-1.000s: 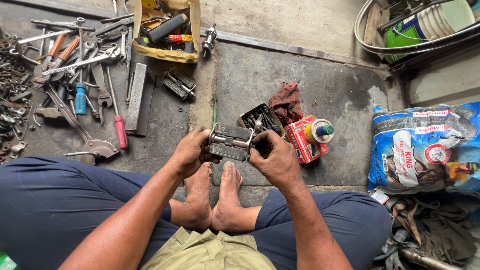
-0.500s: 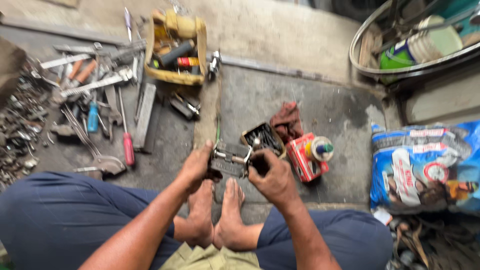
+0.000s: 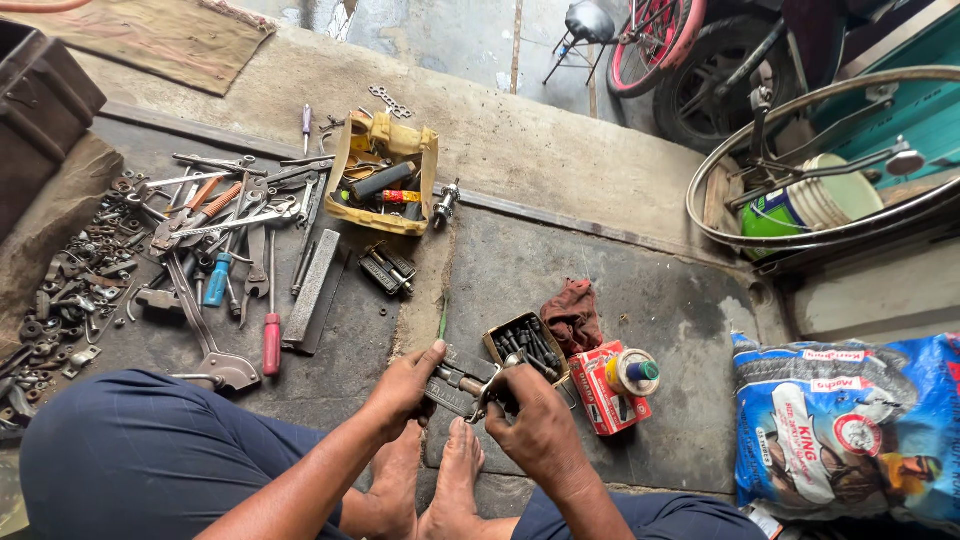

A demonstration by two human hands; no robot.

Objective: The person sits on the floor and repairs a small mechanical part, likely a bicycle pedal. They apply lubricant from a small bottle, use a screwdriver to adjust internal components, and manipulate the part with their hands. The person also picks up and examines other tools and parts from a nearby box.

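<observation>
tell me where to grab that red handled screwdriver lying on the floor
Grip the red handle from above. It is the thick end nearest the person, lying flat with bare floor on its right side; the thin shaft runs up among the other tools.

A grey metal bicycle pedal (image 3: 462, 381) above a dark grey concrete floor (image 3: 640, 300). Alongside: a maroon rag (image 3: 574, 316), a red carton (image 3: 602, 387), a red-handled screwdriver (image 3: 271, 330), a blue-handled screwdriver (image 3: 218, 278), a yellow tool tray (image 3: 384, 174), a green-and-white bucket (image 3: 805, 208) and a blue printed sack (image 3: 850, 425). Trousers (image 3: 140, 455) navy.
</observation>
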